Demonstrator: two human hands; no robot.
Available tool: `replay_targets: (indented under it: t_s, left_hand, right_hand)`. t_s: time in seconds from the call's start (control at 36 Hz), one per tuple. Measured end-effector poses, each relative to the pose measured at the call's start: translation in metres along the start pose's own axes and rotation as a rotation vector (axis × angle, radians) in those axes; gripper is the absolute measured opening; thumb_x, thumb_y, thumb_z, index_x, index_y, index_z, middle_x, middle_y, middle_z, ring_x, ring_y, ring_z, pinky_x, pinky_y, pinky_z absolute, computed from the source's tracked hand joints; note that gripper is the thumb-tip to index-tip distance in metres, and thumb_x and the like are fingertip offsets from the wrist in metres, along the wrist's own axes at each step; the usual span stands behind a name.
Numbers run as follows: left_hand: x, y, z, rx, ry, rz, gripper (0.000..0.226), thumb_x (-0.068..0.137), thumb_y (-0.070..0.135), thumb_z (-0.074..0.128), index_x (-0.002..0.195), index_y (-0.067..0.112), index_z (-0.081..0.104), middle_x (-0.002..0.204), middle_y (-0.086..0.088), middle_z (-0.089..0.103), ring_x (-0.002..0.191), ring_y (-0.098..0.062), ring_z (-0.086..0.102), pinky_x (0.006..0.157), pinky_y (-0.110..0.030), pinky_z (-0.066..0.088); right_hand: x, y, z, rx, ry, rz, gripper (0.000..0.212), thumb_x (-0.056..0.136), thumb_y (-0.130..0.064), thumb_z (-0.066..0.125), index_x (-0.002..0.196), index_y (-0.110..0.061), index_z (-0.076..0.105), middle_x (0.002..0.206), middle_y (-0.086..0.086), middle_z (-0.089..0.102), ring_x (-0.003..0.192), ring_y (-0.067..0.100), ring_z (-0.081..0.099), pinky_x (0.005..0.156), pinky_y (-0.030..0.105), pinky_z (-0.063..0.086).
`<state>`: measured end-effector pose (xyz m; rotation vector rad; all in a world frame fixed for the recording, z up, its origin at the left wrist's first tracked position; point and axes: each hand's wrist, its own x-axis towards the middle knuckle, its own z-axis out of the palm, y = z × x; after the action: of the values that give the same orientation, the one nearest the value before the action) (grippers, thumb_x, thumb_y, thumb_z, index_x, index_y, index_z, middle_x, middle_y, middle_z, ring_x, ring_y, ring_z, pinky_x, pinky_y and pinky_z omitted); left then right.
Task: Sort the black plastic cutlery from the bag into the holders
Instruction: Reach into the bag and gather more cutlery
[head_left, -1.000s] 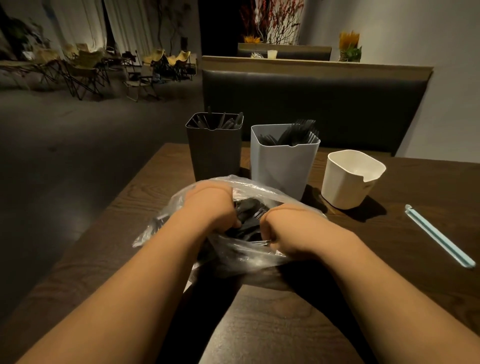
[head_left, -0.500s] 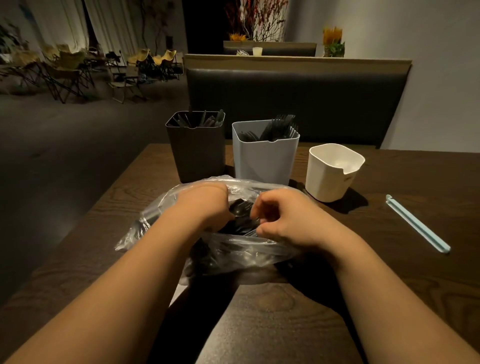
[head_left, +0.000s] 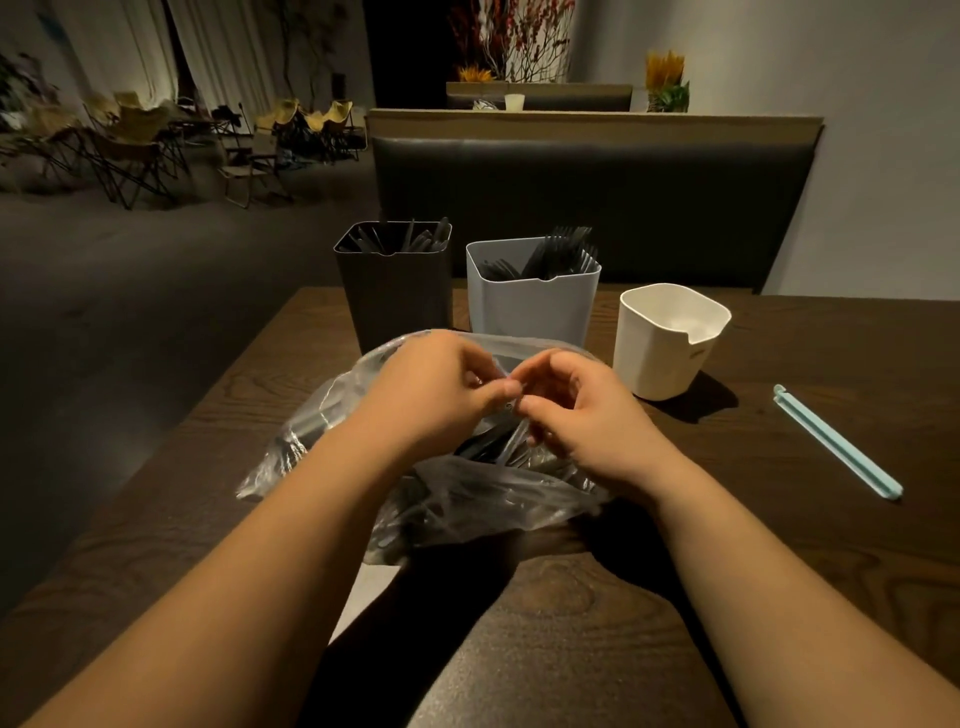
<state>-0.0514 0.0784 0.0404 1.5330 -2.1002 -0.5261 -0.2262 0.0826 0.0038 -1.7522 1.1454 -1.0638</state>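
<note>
The black plastic cutlery lies heaped inside a clear, crumpled bag on the bench, right in front of the person. Both hands hover over the bag's open mouth, left hand and right hand, with curled fingers and thumb tips almost touching. Whether they pinch a piece of cutlery or only the film cannot be told.

Behind the bag stand 3 holders: a black holder and a grey holder, both with cutlery, and a white holder to the right. A pale blue clip lies well apart.
</note>
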Motion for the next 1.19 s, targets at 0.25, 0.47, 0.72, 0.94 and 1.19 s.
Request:
replay_targets:
  t_s: [0.25, 0.47, 0.72, 0.94, 1.19]
  left_hand:
    - [-0.002, 0.002, 0.020, -0.423, 0.021, -0.180, 0.030, 0.108, 0.026, 0.040, 0.099, 0.015, 0.066, 0.065, -0.004, 0.057, 0.060, -0.017, 0.059, 0.055, -0.029, 0.051]
    - [-0.004, 0.001, 0.035, -0.476, 0.086, -0.173, 0.019, 0.105, 0.023, 0.051, 0.092, 0.022, 0.065, 0.068, 0.010, 0.068, 0.066, -0.005, 0.062, 0.065, -0.020, 0.047]
    - [-0.005, 0.001, 0.052, -0.647, 0.131, -0.155, 0.011, 0.096, 0.028, 0.067, 0.085, 0.028, 0.070, 0.087, 0.003, 0.076, 0.087, -0.015, 0.072, 0.087, -0.044, 0.058]
    - [-0.008, -0.004, 0.055, -0.740, 0.352, -0.108, 0.018, 0.088, 0.023, 0.078, 0.088, 0.026, 0.059, 0.084, -0.002, 0.069, 0.074, -0.020, 0.071, 0.067, -0.045, 0.061]
    - [-0.014, 0.000, 0.052, -0.949, 0.240, -0.067, 0.013, 0.092, 0.014, 0.071, 0.081, 0.021, 0.072, 0.076, -0.007, 0.072, 0.070, -0.027, 0.067, 0.068, -0.044, 0.056]
  right_hand:
    - [0.000, 0.001, 0.000, -0.075, -0.001, 0.038, 0.034, 0.092, 0.008, 0.049, 0.105, -0.024, 0.050, 0.108, 0.005, 0.060, 0.073, 0.010, 0.061, 0.068, 0.028, 0.054]
    - [0.003, 0.009, 0.002, -0.008, 0.263, 0.015, 0.031, 0.088, 0.005, 0.067, 0.096, -0.022, 0.053, 0.089, 0.007, 0.067, 0.077, 0.015, 0.069, 0.068, 0.028, 0.059]
    - [-0.001, 0.000, 0.003, 0.244, 0.321, 0.083, 0.010, 0.093, -0.007, 0.067, 0.093, -0.012, 0.076, 0.080, 0.008, 0.074, 0.066, 0.016, 0.069, 0.062, 0.026, 0.060]
    - [-0.002, -0.005, 0.006, 0.348, 0.191, 0.097, 0.020, 0.101, -0.009, 0.054, 0.096, -0.015, 0.073, 0.083, 0.005, 0.075, 0.072, 0.017, 0.072, 0.062, 0.027, 0.060]
    - [-0.004, -0.009, -0.008, 0.212, 0.154, -0.010, 0.017, 0.090, -0.003, 0.069, 0.097, -0.016, 0.077, 0.091, 0.003, 0.078, 0.083, 0.018, 0.075, 0.072, 0.029, 0.060]
